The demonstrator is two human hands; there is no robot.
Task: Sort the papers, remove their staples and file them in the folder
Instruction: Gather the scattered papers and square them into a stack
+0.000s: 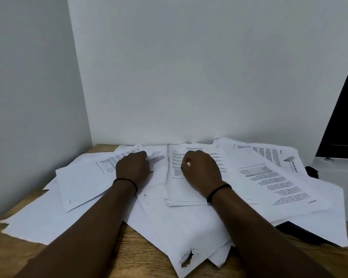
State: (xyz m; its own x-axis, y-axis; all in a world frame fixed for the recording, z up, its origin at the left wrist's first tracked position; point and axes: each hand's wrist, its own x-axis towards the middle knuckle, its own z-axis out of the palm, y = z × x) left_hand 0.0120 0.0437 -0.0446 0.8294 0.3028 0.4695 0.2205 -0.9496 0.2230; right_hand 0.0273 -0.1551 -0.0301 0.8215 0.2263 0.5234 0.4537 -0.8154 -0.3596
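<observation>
Start at the left, where loose sheets [82,177] fan over the wooden table [129,255]. Your left hand [133,167] lies on a printed page there with its fingers curled under; from behind, I cannot tell whether it pinches the paper or only presses on it. Square that page against its neighbours before you lift it, so the pile below stays put.

In the middle, your right hand [201,171] sits on a neat stack [175,189], the fingers bent over the top sheet; whether they actually grasp it is hidden by the back of the hand. Feel along the top corners for a staple before you separate anything, and keep the stack flat while you do.

To the right lie more printed pages [269,173], turned sideways and upside down. A dark edge [301,233] pokes out beneath them, possibly the folder.

The stack's heading is bold but too blurred to read with confidence; it may say "Sample Health Report".
</observation>
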